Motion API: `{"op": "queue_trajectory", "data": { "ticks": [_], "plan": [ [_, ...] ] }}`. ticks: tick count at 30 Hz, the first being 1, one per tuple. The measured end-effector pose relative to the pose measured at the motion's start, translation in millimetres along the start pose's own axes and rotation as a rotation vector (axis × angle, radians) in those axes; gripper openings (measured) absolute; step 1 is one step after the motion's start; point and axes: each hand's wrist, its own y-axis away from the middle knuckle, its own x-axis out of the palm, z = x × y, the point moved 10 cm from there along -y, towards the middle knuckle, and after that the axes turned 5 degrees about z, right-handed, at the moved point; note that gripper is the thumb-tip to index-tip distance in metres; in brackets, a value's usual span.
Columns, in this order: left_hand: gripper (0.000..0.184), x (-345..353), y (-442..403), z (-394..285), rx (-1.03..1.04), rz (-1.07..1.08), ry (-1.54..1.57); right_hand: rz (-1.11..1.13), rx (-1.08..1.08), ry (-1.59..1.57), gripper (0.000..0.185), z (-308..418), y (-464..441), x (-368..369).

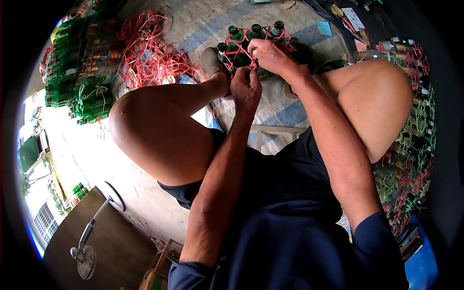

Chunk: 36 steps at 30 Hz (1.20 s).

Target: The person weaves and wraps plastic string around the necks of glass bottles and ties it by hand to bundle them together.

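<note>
Green glass bottles (236, 35) stand upright in a tight bundle on the ground between my feet. Red plastic string (245, 52) runs around and across their necks. At the near side of the bundle, my left hand (246, 89) is closed, its fingertips pinching the string at a knotted spot. My right hand (271, 55) reaches over the near bottles with bent fingers, closed on the same string just above the left one. Part of the bundle is hidden behind my right hand and wrist.
A loose heap of red string (153, 55) lies left of the bundle. Stacked green bottles (72, 63) rise at the far left, and more tied bottles (415, 125) line the right. Pale sheeting (193, 29) with blue stripes covers the ground. A round-headed metal fixture (88, 234) stands lower left.
</note>
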Motion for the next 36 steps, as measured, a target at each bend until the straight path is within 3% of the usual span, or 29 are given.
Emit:
{"op": "queue_trajectory", "data": {
  "ticks": [9,16,18,23,28,35,36],
  "plan": [
    [0.01,1,5,-7,0.14,0.001,-0.154,0.006,-0.01,0.026,0.023,0,0,1],
    [0.012,7,3,16,0.056,-0.022,0.117,0.024,-0.086,0.083,0.023,9,-2,1],
    [0.014,6,1,16,0.066,-0.032,0.059,0.018,-0.104,0.011,0.023,14,1,-4],
    [0.021,10,1,7,0.024,-0.009,-0.088,0.128,-0.162,0.251,0.023,48,4,-8],
    [0.028,6,-8,3,-0.045,0.014,-0.31,-0.272,-0.54,0.307,0.012,58,13,-18],
    [0.029,13,-4,9,-0.096,0.059,-0.377,-0.327,-0.619,0.523,0.011,35,4,4],
    [0.028,11,-3,4,-0.094,0.034,-0.369,-0.245,-0.535,0.488,0.009,33,-1,4]
  ]
}}
